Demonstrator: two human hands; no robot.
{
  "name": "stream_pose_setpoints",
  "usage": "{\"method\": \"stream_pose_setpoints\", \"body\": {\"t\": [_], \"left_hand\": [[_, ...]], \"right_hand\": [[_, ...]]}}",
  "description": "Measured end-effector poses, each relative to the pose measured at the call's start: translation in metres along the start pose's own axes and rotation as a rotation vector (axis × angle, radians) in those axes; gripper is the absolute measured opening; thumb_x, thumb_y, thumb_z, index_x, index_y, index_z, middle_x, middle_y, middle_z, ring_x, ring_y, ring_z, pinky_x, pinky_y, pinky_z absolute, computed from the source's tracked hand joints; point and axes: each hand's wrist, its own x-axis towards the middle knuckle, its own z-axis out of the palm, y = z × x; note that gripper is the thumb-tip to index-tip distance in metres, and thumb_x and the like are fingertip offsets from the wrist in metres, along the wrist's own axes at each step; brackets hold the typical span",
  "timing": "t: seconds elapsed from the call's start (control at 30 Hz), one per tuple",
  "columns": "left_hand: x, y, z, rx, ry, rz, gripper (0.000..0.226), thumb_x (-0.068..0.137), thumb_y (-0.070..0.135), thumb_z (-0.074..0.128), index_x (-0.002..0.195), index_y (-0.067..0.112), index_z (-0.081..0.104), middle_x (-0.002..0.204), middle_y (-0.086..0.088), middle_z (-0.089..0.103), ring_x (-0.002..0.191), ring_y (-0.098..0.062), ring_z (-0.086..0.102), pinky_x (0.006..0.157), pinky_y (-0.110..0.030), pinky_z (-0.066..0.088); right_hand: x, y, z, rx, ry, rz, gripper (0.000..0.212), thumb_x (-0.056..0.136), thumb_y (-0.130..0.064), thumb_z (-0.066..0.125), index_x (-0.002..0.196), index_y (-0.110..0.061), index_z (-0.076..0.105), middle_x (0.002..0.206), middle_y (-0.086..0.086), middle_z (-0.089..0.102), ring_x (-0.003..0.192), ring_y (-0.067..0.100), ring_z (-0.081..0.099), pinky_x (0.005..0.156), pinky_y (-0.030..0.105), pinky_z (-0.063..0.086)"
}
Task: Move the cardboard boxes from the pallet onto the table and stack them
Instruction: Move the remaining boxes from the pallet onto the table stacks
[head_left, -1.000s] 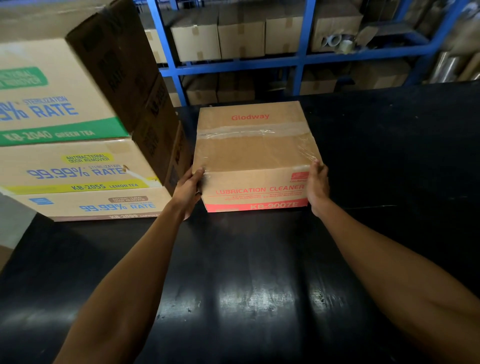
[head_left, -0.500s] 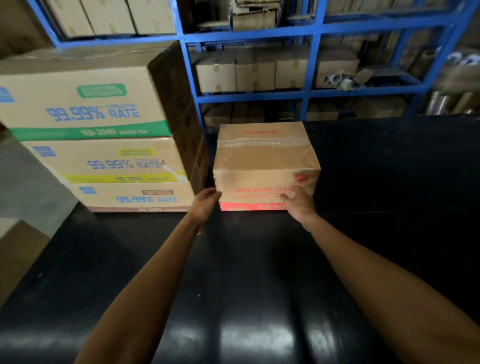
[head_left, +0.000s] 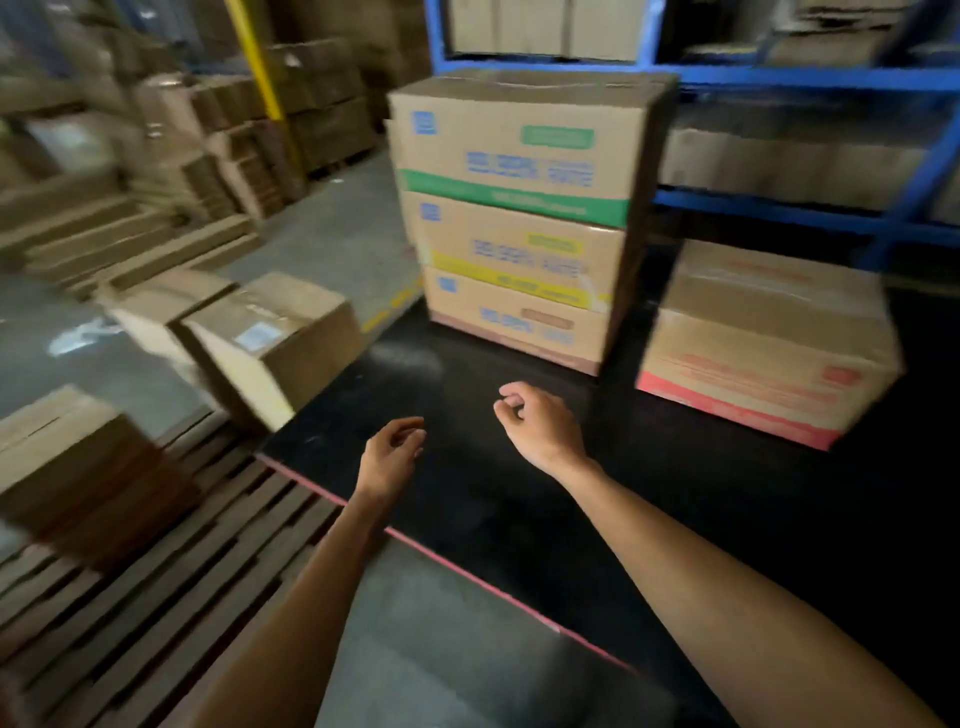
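Item: black glossy bench (head_left: 519, 519), red-edged, serving as landmark for all entries

Stack of three tan cardboard boxes (head_left: 519, 218) with green, yellow and brown bands: sitting at the far side of the bench, squared one above another, probably to be keeping the footprint small and the pile steady

Red-banded tan cardboard box (head_left: 769, 343) with taped top: resting flat on the bench just right of the stack, a narrow gap showing between them; lying alone as what looks like the base of a second pile

Plain brown cardboard box with a white label (head_left: 270, 343): sitting off the bench's left edge, tilted, on or near the wooden slatted pallet (head_left: 156, 571); judged to be the next one for lifting

Dark brown cardboard box (head_left: 78, 467): lying on the pallet, further left of the bench

Left hand (head_left: 392, 457): hovering over the bench's near-left corner, fingers loosely curled, gripping nothing

Right hand (head_left: 535, 421): hanging above the bench in front of the stack, fingers loosely curled, carrying nothing

Both hands are reaching toward the pallet side, apparently being freed for the next box; picture is blurring
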Motion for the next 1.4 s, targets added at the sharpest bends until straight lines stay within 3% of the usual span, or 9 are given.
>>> {"method": "stream_pose_setpoints", "body": {"t": [0.1,0.33,0.53,0.67,0.77,0.93,1.17,1.27,1.4], "left_hand": [[-0.020,-0.029,-0.086,0.009,0.188,-0.029,0.024,0.098,0.015,0.059,0.121,0.014,0.066,0.105,-0.001,0.069,0.096,-0.016,0.065,0.088,-0.031,0.055],[-0.049,-0.105,-0.287,0.026,0.420,-0.116,0.024,0.099,0.021,0.059,0.123,0.023,0.064,0.112,0.002,0.068,0.093,-0.006,0.064,0.064,-0.013,0.049],[-0.038,-0.156,-0.425,0.010,0.532,-0.217,0.024,0.099,0.023,0.058,0.123,0.025,0.063,0.115,-0.005,0.069,0.095,-0.014,0.064,0.067,-0.020,0.046],[-0.018,-0.179,-0.490,0.008,0.545,-0.241,0.024,0.099,0.023,0.057,0.123,0.023,0.063,0.113,-0.003,0.067,0.100,-0.016,0.064,0.070,-0.022,0.047],[0.011,-0.196,-0.530,-0.033,0.566,-0.276,0.028,0.100,0.022,0.057,0.127,0.018,0.062,0.115,-0.002,0.068,0.106,-0.017,0.063,0.085,-0.030,0.052],[0.072,-0.220,-0.586,-0.079,0.572,-0.317,0.030,0.100,0.023,0.057,0.129,0.016,0.061,0.115,-0.003,0.068,0.106,-0.018,0.063,0.095,-0.036,0.053],[0.159,-0.250,-0.675,-0.129,0.581,-0.417,0.032,0.100,0.026,0.057,0.131,0.019,0.059,0.121,-0.005,0.067,0.112,-0.022,0.064,0.100,-0.048,0.053],[0.203,-0.264,-0.717,-0.149,0.619,-0.485,0.031,0.101,0.021,0.056,0.130,0.013,0.060,0.116,-0.007,0.067,0.106,-0.022,0.066,0.095,-0.046,0.055],[0.266,-0.293,-0.776,-0.181,0.662,-0.534,0.027,0.101,0.016,0.055,0.128,0.013,0.057,0.107,-0.002,0.065,0.091,-0.009,0.062,0.071,-0.023,0.051]], "right_hand": [[0.007,-0.057,0.063,-0.013,-0.132,-0.105,0.030,0.095,-0.042,0.053,0.120,-0.031,0.063,0.112,-0.014,0.070,0.109,0.017,0.064,0.092,0.037,0.051],[0.021,-0.185,0.221,-0.030,-0.407,-0.288,0.033,0.095,-0.044,0.055,0.122,-0.026,0.063,0.118,-0.007,0.070,0.109,0.019,0.065,0.092,0.040,0.052],[0.032,-0.282,0.348,-0.032,-0.575,-0.359,0.035,0.099,-0.044,0.051,0.127,-0.025,0.059,0.121,-0.009,0.066,0.094,0.018,0.065,0.076,0.032,0.051],[0.045,-0.333,0.406,-0.102,-0.638,-0.406,0.040,0.101,-0.044,0.046,0.135,-0.025,0.054,0.127,-0.006,0.064,0.112,0.020,0.060,0.086,0.035,0.050],[0.067,-0.368,0.453,-0.144,-0.663,-0.393,0.042,0.101,-0.045,0.045,0.136,-0.025,0.052,0.130,-0.007,0.062,0.118,0.020,0.056,0.087,0.034,0.048],[0.119,-0.413,0.531,-0.187,-0.687,-0.381,0.043,0.100,-0.046,0.044,0.138,-0.024,0.051,0.132,-0.005,0.061,0.119,0.021,0.055,0.080,0.033,0.045],[0.209,-0.457,0.619,-0.221,-0.755,-0.340,0.045,0.100,-0.047,0.044,0.139,-0.024,0.048,0.132,-0.003,0.060,0.120,0.021,0.055,0.090,0.042,0.052],[0.246,-0.479,0.652,-0.218,-0.771,-0.321,0.046,0.101,-0.046,0.045,0.141,-0.023,0.046,0.135,-0.003,0.058,0.123,0.021,0.053,0.091,0.039,0.049],[0.289,-0.514,0.710,-0.223,-0.815,-0.266,0.050,0.101,-0.046,0.045,0.146,-0.026,0.040,0.145,-0.001,0.051,0.130,0.024,0.050,0.096,0.040,0.048]]}}
